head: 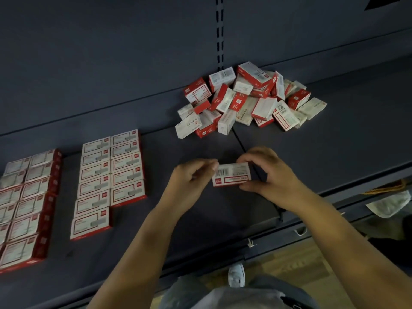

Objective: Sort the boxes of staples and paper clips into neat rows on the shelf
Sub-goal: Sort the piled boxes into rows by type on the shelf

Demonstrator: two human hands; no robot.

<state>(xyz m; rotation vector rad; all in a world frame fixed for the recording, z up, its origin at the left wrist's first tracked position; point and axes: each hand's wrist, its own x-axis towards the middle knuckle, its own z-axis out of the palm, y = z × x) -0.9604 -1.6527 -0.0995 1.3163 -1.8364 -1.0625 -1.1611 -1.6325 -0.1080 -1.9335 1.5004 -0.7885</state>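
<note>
Head view, left to right: at the far left edge of the shelf (334, 141) lies a block of boxes (26, 206) in two neat rows, red sides showing. Just right of it, with a gap between, a second block (109, 177) runs in two rows, the left row reaching nearer to me than the right one. Then comes my left hand (189, 177), fingers curled, its fingertips pinching the left end of a single box (231, 175). That box hangs between both my grips above the shelf, barcode side up, red strip along its near edge. My right hand (272, 172) pinches its right end, thumb on the near side, fingers arched over the far edge. Beyond my hands, against the back panel, a loose pile of boxes (249, 99) lies jumbled, some marked STAPLES.
</note>
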